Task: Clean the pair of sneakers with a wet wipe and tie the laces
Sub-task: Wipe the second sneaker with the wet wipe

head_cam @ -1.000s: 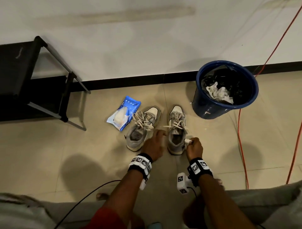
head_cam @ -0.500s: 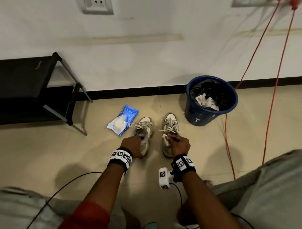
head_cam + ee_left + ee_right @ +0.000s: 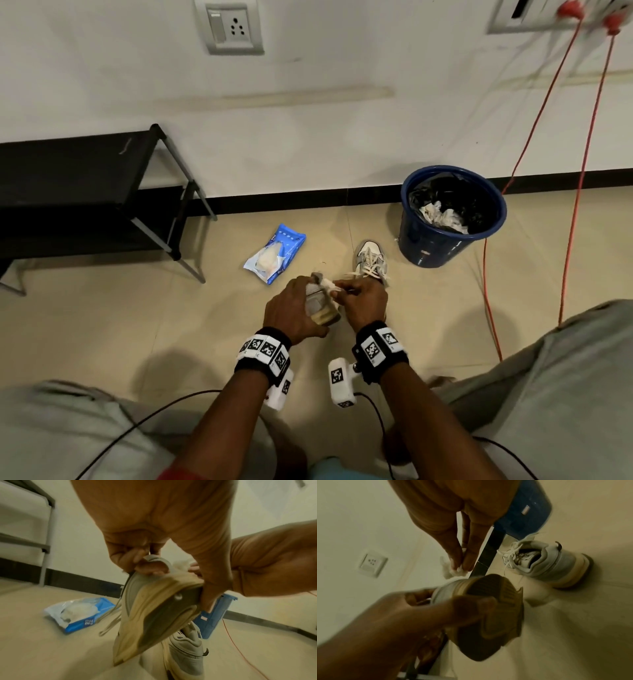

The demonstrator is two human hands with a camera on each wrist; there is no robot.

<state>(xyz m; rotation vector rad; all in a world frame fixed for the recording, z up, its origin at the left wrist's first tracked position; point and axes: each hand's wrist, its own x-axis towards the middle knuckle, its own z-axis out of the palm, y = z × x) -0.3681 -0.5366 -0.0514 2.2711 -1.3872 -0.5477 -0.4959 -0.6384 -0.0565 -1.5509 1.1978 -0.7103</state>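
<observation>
My left hand (image 3: 297,310) grips one grey sneaker (image 3: 320,305) by the heel and holds it off the floor, toe hanging down and its tan sole (image 3: 159,609) facing me. In the right wrist view the same sneaker (image 3: 489,614) shows its sole. My right hand (image 3: 362,300) pinches a crumpled white wet wipe (image 3: 331,284) between thumb and fingers, right beside the lifted shoe's heel; the wipe (image 3: 453,569) is plain in the right wrist view. The other sneaker (image 3: 370,261) stands on the floor with loose laces, also as the sneaker (image 3: 547,562) in that view.
A blue pack of wipes (image 3: 275,253) lies on the tile floor left of the shoes. A blue bin (image 3: 452,219) with crumpled tissue stands at the right by the wall. Red cables (image 3: 579,192) hang down at the right. A black rack (image 3: 82,192) stands at the left.
My left hand has lifted the left sneaker off the floor and tipped its sole toward me. My right hand has moved left with the wipe to that shoe's heel. The head view has tilted up.
</observation>
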